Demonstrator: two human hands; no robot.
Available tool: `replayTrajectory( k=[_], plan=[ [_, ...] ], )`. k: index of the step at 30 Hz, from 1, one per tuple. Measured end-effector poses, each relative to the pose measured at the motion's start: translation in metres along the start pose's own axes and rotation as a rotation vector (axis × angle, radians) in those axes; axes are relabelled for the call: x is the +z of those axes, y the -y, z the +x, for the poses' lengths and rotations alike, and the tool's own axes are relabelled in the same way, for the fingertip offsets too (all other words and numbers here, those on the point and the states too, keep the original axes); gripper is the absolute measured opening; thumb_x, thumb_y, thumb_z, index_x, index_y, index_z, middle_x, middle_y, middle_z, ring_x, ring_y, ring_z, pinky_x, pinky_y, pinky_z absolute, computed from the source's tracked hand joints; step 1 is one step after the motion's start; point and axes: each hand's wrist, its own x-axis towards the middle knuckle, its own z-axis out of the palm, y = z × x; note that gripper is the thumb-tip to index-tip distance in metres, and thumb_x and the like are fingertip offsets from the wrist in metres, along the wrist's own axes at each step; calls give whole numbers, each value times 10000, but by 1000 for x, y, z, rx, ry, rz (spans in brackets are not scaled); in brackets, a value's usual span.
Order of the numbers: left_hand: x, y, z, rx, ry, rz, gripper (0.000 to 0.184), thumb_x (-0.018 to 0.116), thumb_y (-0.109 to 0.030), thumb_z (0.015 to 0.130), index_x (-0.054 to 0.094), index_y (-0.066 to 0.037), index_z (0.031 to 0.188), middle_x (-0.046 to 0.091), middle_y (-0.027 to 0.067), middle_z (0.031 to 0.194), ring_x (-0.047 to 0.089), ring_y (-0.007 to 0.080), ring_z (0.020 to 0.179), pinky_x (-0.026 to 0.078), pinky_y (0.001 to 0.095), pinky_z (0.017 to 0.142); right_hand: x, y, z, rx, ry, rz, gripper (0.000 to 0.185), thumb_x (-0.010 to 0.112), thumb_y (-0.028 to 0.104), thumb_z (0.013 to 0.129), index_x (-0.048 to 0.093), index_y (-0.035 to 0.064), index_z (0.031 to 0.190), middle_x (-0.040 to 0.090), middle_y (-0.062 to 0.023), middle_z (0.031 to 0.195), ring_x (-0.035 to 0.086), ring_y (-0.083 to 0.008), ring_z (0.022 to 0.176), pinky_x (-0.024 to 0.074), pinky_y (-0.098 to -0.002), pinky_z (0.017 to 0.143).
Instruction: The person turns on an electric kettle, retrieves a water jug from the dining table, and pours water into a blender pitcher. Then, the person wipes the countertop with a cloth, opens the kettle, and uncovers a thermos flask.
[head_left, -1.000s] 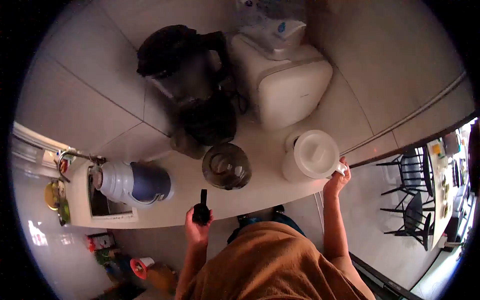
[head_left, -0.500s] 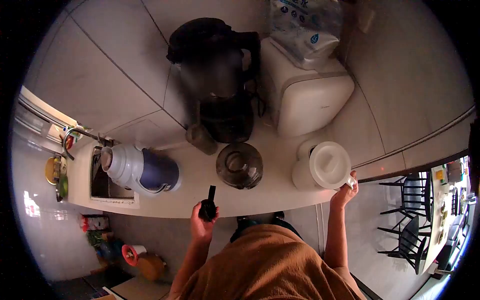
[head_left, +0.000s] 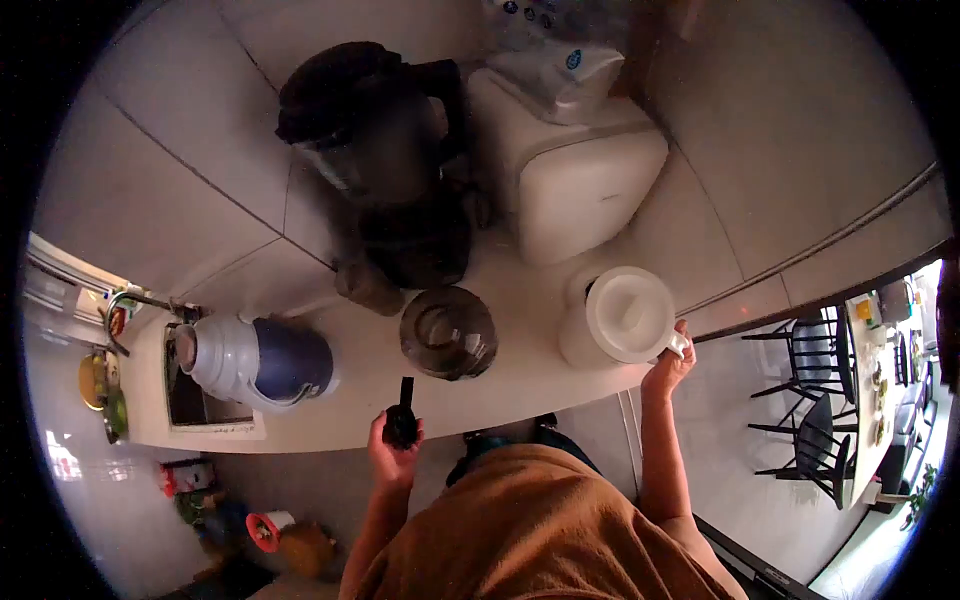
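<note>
My left hand [head_left: 396, 455] is at the counter's front edge, its fingers closed around a black round lid-like piece [head_left: 401, 428] with a flat strip pointing up. To the right, my right hand [head_left: 668, 372] grips the handle of a white lidded pitcher [head_left: 612, 335], which appears to stand on the counter. Between the hands, nearer the wall, sits a round clear glass pot [head_left: 448, 352]. What lies inside it is hard to make out.
A blue and white thermos [head_left: 290, 358] stands left, beside the sink [head_left: 190, 400]. Behind are a dark appliance [head_left: 390, 150], a small grey cup-like container [head_left: 368, 290] and a white box-shaped appliance [head_left: 580, 195] with a plastic bag [head_left: 565, 80] on top. Chairs [head_left: 815, 450] stand at right.
The view has shifted, so the counter items appear further left. My hands keep the same holds on the black piece and the pitcher's handle.
</note>
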Motion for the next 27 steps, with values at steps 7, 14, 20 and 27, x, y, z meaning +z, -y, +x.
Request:
replayTrajectory(
  k=[7, 14, 20, 27],
  plan=[
    [4, 0, 1, -24, 18, 38, 324, 551, -359, 901, 574, -52, 1002, 631, 84, 860, 644, 262, 794, 519, 348, 681, -12, -10, 7, -71, 134, -73, 268, 600, 303, 937, 619, 66, 814, 539, 86, 706, 485, -9, 648, 353, -191, 546],
    [5, 3, 2, -13, 22, 58, 320, 545, -359, 906, 568, -49, 982, 629, 87, 859, 642, 257, 797, 519, 350, 689, -13, -6, 3, 1, 119, -95, 273, 612, 319, 927, 661, 51, 944, 595, 70, 812, 504, -12, 685, 360, -185, 550],
    [9, 0, -8, -14, 16, 69, 327, 543, -356, 907, 562, -44, 1004, 629, 96, 886, 641, 258, 809, 516, 349, 705, -16, -7, 3, 23, 94, -81, 183, 561, 158, 901, 648, 1, 935, 610, 16, 823, 555, -70, 743, 448, -221, 641],
    [-2, 2, -8, 36, -27, 30, 328, 540, -345, 913, 559, -44, 1044, 629, 107, 943, 639, 271, 845, 514, 347, 723, -5, 4, 0, 41, 70, -16, 246, 570, 264, 955, 628, 27, 921, 619, -11, 817, 572, -82, 742, 463, -224, 651]
  ],
)
